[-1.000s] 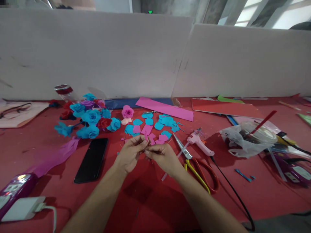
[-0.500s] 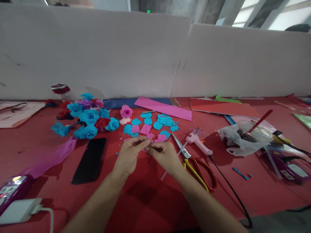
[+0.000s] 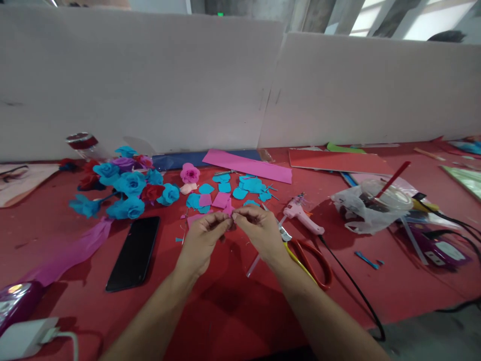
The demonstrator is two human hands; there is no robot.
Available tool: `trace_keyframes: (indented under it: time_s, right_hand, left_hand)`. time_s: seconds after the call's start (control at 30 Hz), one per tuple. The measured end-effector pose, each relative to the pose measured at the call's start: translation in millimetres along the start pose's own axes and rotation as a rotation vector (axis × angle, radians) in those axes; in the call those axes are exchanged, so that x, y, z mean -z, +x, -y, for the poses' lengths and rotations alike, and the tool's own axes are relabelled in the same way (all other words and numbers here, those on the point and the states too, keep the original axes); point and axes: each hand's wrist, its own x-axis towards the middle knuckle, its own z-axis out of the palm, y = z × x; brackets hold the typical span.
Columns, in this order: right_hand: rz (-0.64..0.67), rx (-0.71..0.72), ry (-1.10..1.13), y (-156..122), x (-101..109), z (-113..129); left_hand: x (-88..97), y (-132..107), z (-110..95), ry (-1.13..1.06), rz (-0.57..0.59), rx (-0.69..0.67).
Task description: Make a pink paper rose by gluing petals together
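Broadly, a red table (image 3: 233, 311) is seen from above, strewn with craft supplies. A bunch of blue flowers (image 3: 124, 183) is laid at the left. The left hand (image 3: 201, 240) and right hand (image 3: 261, 230) are brought together at the centre. A dark phone (image 3: 133, 252) is set near the left hand; scissors (image 3: 306, 253) and a glue gun (image 3: 300, 214) lie beside the right. Cut petals (image 3: 225, 188) are scattered beyond. A small pink piece (image 3: 228, 208) is pinched between both hands' closed fingertips, just above the table. It is judged light, thin, soft and easily creased, and best gripped by its edges. No writing can be read.
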Motion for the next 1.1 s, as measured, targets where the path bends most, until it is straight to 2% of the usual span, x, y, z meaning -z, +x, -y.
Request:
trace_keyframes:
  time_s: [0.1,0.23,0.43,0.83,0.93,1.0,1.07,1.1]
  right_hand:
    - [-0.065,0.021,-0.125,-2,-2,3]
    - [-0.142,0.083,-0.234,-5,-5,5]
    - [-0.104,0.010,-0.138,-4,-7,-1]
    - [-0.083,0.005,-0.077,-5,-11,-2]
    - [-0.085,0.071,-0.256,-7,8,11]
    - [-0.168,0.129,-0.455,-9,37,21]
    - [-0.291,0.125,-0.687,-12,73,25]
    - [-0.313,0.092,-0.831,-14,91,25]
  left_hand:
    - [-2.8,-1,2,-0.063,-0.003,0.019]
    - [-7.1,-2,6,-0.109,-0.092,-0.009]
    - [-8.8,-3,6,-0.105,-0.170,-0.031]
    - [-8.8,-2,4,-0.151,-0.231,-0.011]
    - [-7.6,-1,3,-0.164,-0.229,0.022]
    - [-5.1,0,3,-0.156,-0.221,0.051]
    - [-2.5,1,2,-0.158,-0.210,0.084]
    - [-1.4,1,2,-0.167,-0.209,0.098]
